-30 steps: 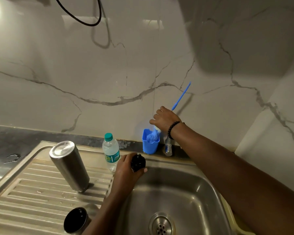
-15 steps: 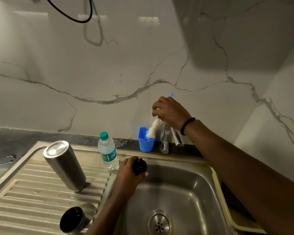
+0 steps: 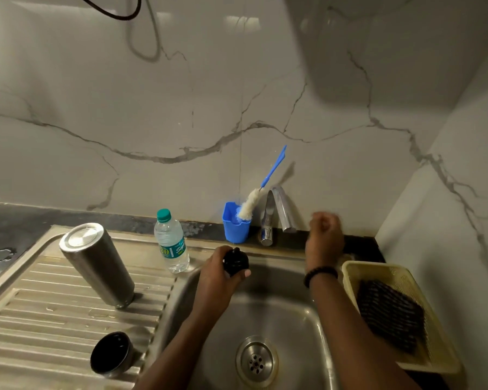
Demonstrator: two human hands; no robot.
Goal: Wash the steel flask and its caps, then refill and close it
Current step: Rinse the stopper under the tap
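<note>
The steel flask (image 3: 97,264) stands upside down on the ribbed drainboard (image 3: 40,319) at the left. Its steel cup cap (image 3: 112,353) lies near the front of the drainboard, dark opening up. My left hand (image 3: 219,273) holds the black inner cap (image 3: 235,261) over the back edge of the sink (image 3: 265,319). My right hand (image 3: 324,235) hangs blurred just right of the tap (image 3: 282,209), fingers curled, holding nothing I can see. A bottle brush (image 3: 254,202) with a blue handle leans in a blue cup (image 3: 236,225).
A small plastic water bottle (image 3: 171,243) with a green cap stands at the back between drainboard and sink. A cream plastic basket (image 3: 400,313) with a dark scrubber sits on the sink's right rim. The marble wall rises close behind and at the right.
My right hand has let go of the bottle brush, which now leans in the blue cup, and has moved right and down past the tap. The left hand has stayed with the black cap.
</note>
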